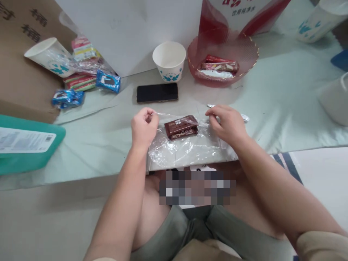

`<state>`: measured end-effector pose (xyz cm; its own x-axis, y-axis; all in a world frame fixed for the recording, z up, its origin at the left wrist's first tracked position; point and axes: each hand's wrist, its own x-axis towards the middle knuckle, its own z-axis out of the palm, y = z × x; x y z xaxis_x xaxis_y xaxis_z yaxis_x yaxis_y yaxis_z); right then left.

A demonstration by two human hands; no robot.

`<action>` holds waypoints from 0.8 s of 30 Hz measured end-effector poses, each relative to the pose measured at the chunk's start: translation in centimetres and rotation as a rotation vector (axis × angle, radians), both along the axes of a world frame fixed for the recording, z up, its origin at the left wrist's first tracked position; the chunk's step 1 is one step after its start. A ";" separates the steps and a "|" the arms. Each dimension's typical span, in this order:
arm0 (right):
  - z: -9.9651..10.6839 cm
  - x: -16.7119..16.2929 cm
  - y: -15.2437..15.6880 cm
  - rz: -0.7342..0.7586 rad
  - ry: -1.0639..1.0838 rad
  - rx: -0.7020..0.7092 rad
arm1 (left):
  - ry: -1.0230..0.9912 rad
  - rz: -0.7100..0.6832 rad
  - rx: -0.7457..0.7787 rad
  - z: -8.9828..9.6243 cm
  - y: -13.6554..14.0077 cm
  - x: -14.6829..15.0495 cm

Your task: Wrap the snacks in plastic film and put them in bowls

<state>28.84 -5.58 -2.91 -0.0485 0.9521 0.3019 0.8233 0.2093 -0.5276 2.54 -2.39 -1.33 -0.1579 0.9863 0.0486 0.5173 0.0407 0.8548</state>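
A clear plastic bag (pixel 174 153) lies spread near the table's front edge, its upper rim pulled taut between my two hands. My left hand (pixel 145 127) pinches the left end of that rim. At the right end, my right hand (pixel 227 123) has thumb and forefinger closed on the film. Brown wrapped snack packets (pixel 181 127) sit in the middle, in or under the film; which of these I cannot tell. Partly hidden by my right hand is a small cutter (pixel 245 117) with a pale handle and a metal tip.
Behind my hands are a black phone (pixel 157 93), a paper cup (pixel 170 61) and a pink bowl (pixel 223 78) with several wrapped bars. Blue packets (pixel 108 81) and a tipped paper cup (pixel 51 58) lie at the left, near a green pouch (pixel 57 139). White boxes stand behind.
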 end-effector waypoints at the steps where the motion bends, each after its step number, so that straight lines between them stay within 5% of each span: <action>1: 0.0 0.2 0.2 -0.059 -0.004 0.027 | -0.008 0.008 -0.009 0.1 0.3 0.1; 5: 1.2 -0.3 -0.5 -0.102 0.078 0.313 | -0.017 -0.005 -0.065 0.7 1.2 0.9; 8: 1.9 -2.8 -1.9 0.226 0.138 0.409 | 0.007 -0.048 -0.102 0.8 1.8 1.2; 12: 0.9 -6.6 -2.5 0.527 0.106 0.198 | 0.083 -0.229 -0.151 0.7 2.2 0.8; 18: 0.1 -6.8 -1.1 0.376 -0.022 -0.094 | 0.229 -0.328 -0.321 0.7 1.7 -0.5; 24: 1.1 -5.7 -1.8 0.415 -0.123 -0.231 | -0.118 -0.316 -0.288 0.2 0.6 0.1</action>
<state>23.11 -7.33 -1.85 -0.4602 0.8862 0.0533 0.7544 0.4220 -0.5028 2.60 -1.76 -1.12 0.1660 0.9576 -0.2355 0.4418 0.1413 0.8859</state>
